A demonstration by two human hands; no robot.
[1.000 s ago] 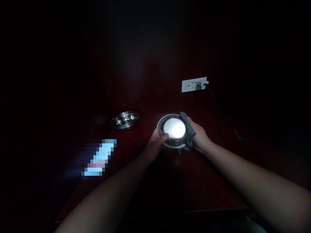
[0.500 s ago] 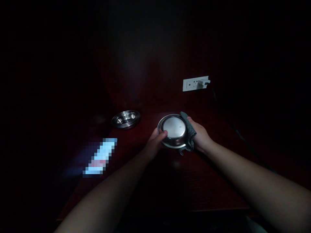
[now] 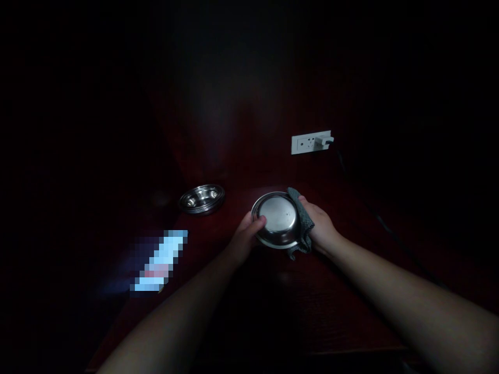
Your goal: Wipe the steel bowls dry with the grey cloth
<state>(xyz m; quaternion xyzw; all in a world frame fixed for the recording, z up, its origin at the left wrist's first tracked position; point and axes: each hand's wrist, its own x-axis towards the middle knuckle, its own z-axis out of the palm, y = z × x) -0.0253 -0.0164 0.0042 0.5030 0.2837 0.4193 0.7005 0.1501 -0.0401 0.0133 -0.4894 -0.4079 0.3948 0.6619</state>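
A shiny steel bowl is held up in front of me, its flat underside turned towards the camera. My left hand grips its left rim, thumb lying on the outer wall and fingers hidden behind. On the right edge, a dark grey patterned cloth is folded over the rim. My right hand is closed round that cloth, pressing it against the bowl; most of its fingers are out of sight behind.
Several nested steel bowls stand on the dark red table at the left. Nearer me lies a bright, pixelated screen. A white wall socket holds a plug, and a dark cable runs down the right side.
The whole scene sits slightly lower in the picture, as the camera has tilted up a little. Both hands keep the same hold on the bowl and cloth.
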